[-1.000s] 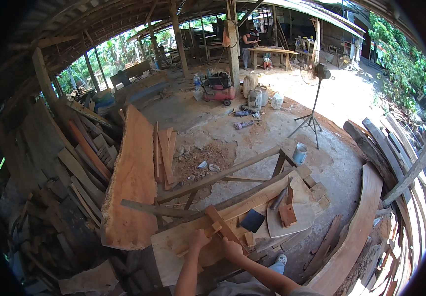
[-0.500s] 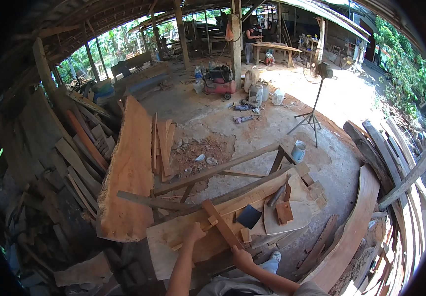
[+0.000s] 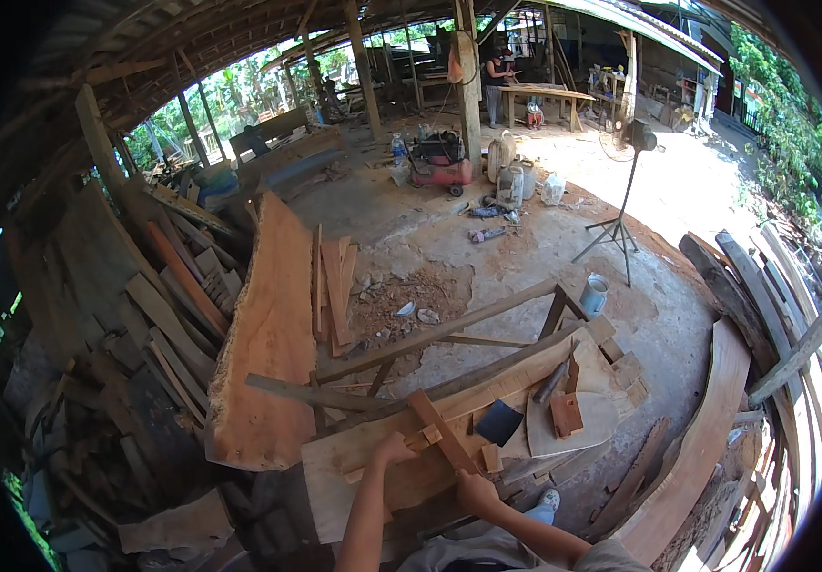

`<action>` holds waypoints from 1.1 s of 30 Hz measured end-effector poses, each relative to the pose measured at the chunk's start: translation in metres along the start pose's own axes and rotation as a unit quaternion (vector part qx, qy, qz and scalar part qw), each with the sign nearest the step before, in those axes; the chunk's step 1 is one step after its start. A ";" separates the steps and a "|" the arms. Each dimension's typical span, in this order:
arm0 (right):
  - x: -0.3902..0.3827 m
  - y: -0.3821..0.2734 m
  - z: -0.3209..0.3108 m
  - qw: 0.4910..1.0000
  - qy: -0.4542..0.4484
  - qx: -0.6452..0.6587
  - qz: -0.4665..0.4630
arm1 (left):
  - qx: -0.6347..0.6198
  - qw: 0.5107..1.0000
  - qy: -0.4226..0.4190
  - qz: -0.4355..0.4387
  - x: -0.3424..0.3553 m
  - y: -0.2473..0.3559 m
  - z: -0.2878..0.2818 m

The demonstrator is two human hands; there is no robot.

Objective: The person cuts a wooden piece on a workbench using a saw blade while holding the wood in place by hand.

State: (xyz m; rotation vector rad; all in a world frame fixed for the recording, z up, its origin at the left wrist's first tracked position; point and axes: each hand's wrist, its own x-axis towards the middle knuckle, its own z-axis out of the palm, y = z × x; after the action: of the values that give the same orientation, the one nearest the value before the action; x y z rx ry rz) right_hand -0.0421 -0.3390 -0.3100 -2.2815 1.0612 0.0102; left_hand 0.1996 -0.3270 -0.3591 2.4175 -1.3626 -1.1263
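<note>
My left hand [image 3: 394, 449] is curled on a narrow light wooden piece beside a reddish-brown board [image 3: 439, 429] that lies slanted over the pale plank worktop [image 3: 344, 500]. My right hand [image 3: 475, 491] has its fingers closed on the near end of that board. Just right of the board are a dark square sheet [image 3: 498, 422] and a small light block [image 3: 492, 459]. Farther right, a brown block [image 3: 565, 416] and a dark cylindrical tool [image 3: 552, 381] rest on a rounded thin panel [image 3: 587, 429].
An open timber frame [image 3: 463, 319] stands behind the worktop. A live-edge slab [image 3: 258, 381] and stacked lumber [image 3: 172, 296] occupy the left, curved planks [image 3: 687, 458] the right. Farther back are a red compressor [image 3: 439, 172], jugs [image 3: 511, 181], a stand fan [image 3: 639, 135] and a person [image 3: 495, 76] by a bench.
My right hand has shifted slightly down to the reddish board's near end. My left hand stays beside the board. The whole view has shifted a little between frames.
</note>
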 end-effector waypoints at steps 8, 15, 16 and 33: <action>0.001 0.003 0.024 0.996 0.037 0.079 0.012 | -0.013 1.000 0.001 0.009 -0.021 0.019 -0.014; -0.011 0.019 0.031 0.967 0.155 0.157 -0.124 | 0.101 0.983 0.155 0.014 -0.036 0.027 0.011; -0.011 0.019 0.031 0.969 0.133 0.172 -0.116 | 0.094 0.983 0.154 0.023 -0.038 0.028 0.015; -0.010 0.000 0.032 0.996 0.085 0.025 0.008 | 0.129 0.961 0.243 0.032 -0.045 0.031 0.029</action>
State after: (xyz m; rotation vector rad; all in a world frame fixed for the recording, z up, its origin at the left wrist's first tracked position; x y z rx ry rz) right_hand -0.0415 -0.3154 -0.3334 -2.2599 1.1523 -0.2053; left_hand 0.1455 -0.3037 -0.3411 2.5584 -1.4648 -0.3079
